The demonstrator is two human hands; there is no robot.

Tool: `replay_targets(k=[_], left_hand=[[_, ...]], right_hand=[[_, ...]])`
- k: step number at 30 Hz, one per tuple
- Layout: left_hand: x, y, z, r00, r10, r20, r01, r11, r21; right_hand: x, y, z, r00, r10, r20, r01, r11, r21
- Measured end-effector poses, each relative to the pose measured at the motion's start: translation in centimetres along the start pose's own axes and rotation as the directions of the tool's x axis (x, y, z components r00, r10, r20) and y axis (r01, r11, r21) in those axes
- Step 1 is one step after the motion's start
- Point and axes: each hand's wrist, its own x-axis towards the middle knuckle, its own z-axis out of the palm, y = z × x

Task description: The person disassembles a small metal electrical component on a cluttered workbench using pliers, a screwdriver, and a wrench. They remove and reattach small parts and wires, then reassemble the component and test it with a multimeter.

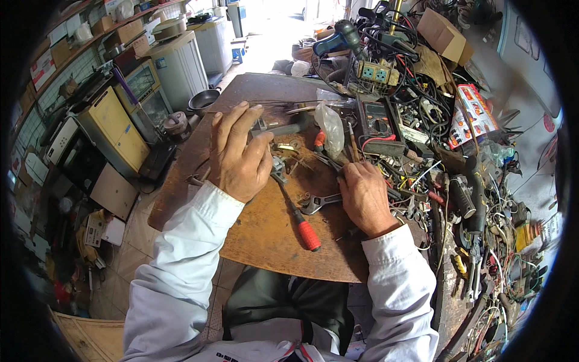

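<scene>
My left hand (pixel 238 154) is raised over the wooden table (pixel 253 235), fingers apart and nothing visible in them. My right hand (pixel 365 196) rests on the table's right side with its fingers closed; a slim pointed tool (pixel 354 142) sticks up from them, its kind unclear. An adjustable wrench (pixel 319 203) lies just left of that hand. Between the hands, a screwdriver with a red handle (pixel 307 235) points away from me, its tip by a small grey metal part (pixel 278 166). Behind my left fingers lies a dark cylindrical tool (pixel 289 128), partly hidden.
A clear plastic bag (pixel 330 128) and a multimeter (pixel 378 123) sit at the table's far right. Tangled wires and tools (pixel 422 114) crowd the right side, with a power drill (pixel 341 37) behind. Old appliances (pixel 114 123) and a black pan (pixel 204 99) stand left of the table.
</scene>
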Motion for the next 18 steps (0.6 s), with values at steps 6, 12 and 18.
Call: replay_targets(k=[6, 12, 18], left_hand=[[0.1, 0.8, 0.6, 0.98, 0.036, 0.197, -0.028, 0.999, -0.045], [1.8, 4.4, 3.9, 0.85, 0.282, 0.446, -0.121, 0.926, -0.357], [0.7, 4.0, 5.6, 0.833, 0.282, 0.476, -0.038, 0.887, -0.459]], right_hand=[[-0.1, 1.0, -1.6, 0.998, -0.031, -0.056, 0.036, 0.996, 0.08], [-0.2, 5.6, -4.7, 0.815, 0.372, -0.444, -0.291, 0.926, 0.241], [-1.1, 7.8, -6.4, 0.77, 0.578, -0.271, -0.449, 0.792, 0.413]])
